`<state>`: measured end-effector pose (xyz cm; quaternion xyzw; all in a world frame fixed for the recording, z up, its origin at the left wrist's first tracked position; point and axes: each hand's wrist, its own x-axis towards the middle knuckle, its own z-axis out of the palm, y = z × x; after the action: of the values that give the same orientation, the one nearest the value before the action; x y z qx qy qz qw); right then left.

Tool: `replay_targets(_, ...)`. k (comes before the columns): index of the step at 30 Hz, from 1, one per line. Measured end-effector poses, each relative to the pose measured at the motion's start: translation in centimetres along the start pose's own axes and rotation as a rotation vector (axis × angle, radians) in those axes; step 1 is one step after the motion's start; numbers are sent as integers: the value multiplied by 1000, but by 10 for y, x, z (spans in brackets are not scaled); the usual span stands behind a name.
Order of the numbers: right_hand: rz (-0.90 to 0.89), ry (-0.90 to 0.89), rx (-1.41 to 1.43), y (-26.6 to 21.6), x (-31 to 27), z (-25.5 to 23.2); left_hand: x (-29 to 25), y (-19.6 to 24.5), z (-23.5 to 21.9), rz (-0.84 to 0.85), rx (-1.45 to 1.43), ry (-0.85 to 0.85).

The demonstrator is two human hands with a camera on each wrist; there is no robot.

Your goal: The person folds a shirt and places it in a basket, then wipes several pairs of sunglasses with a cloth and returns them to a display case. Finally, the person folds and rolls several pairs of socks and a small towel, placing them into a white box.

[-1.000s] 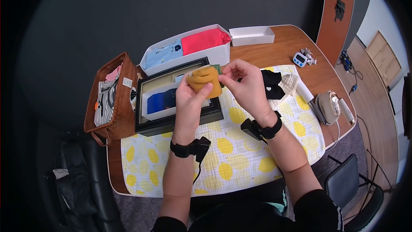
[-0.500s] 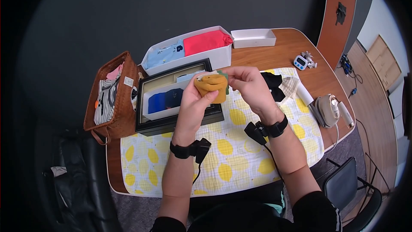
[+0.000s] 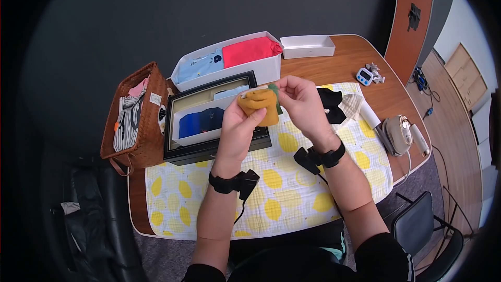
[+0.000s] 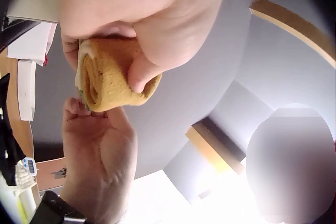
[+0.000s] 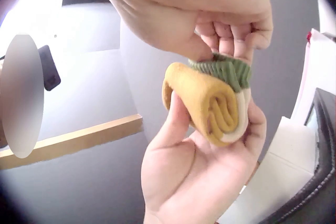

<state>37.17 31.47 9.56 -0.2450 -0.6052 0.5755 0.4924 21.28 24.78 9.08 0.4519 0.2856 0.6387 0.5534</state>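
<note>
A rolled mustard-yellow sock [image 3: 266, 112] is held up above the cloth, with a white band and a green ribbed cuff [image 5: 231, 71] on one side. My left hand [image 3: 238, 130] grips the roll, thumb on the yellow side and fingers behind it. The right hand [image 3: 307, 107] pinches the green cuff between thumb and fingers. In the left wrist view the spiral end of the yellow roll [image 4: 113, 77] shows, and the right hand [image 4: 100, 150] is just below it.
A black-rimmed case [image 3: 209, 150] holds a white tray of blue items. Behind are a white bin [image 3: 269, 68] with folded clothes and a small white box [image 3: 308, 51]. A wicker basket [image 3: 148, 141] is left; black socks [image 3: 334, 107], timer [image 3: 365, 76] and steamer [image 3: 396, 133] are right.
Both hands have shifted slightly right with the sock. The green cuff, mostly behind the right fingers before, shows more now beside the yellow roll.
</note>
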Motion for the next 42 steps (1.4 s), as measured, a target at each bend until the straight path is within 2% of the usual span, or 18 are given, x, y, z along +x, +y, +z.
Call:
replay_targets(2,-127,167,-1,2,-2,10,1,0,2,21,5,54)
replay_targets(6,-222,254,-67,5,-4,15,0,5,3,13,-50,96)
replay_targets(8,-464,354,-484,4,-8,17,0,4,2,12,-60,105)
replay_targets(11,-486,350,-470,8,-7,19,2,-1,-1,69,24,125)
replay_targets(12,-485,348,-471,10,-7,18,2,-2,-3,88,58,135)
replay_targets(14,-193,174,-180,13,-5,14,3,-1,-5,108,91,147)
replay_targets(18,-63,66,-165,4,-1,3,2,2,-3,102,66,111)
replay_targets(20,22,11,-41,0,1,-3,2,1,-3,101,68,98)
replay_targets(22,21,20,-70,-7,-1,-3,2,0,-2,45,47,67)
replay_targets(27,-26,62,-75,-10,-4,1,1,-1,-1,42,27,70)
replay_targets(30,21,-37,-44,-16,-4,-4,-2,6,0,32,-53,52)
replay_targets(32,142,-158,34,-15,-2,-9,-2,7,0,21,-100,31)
replay_targets(35,143,-202,172,-13,2,-19,-3,7,-1,39,-97,21)
replay_targets(36,200,-160,345,-13,2,-18,-2,8,-1,30,-96,18)
replay_targets(37,201,-159,346,-16,1,-17,-1,9,-2,23,-96,15)
replay_targets(40,116,-154,245,-18,-3,-10,4,1,-4,52,8,82)
replay_targets(42,-33,-101,68,-14,-5,0,4,1,-3,68,45,98)
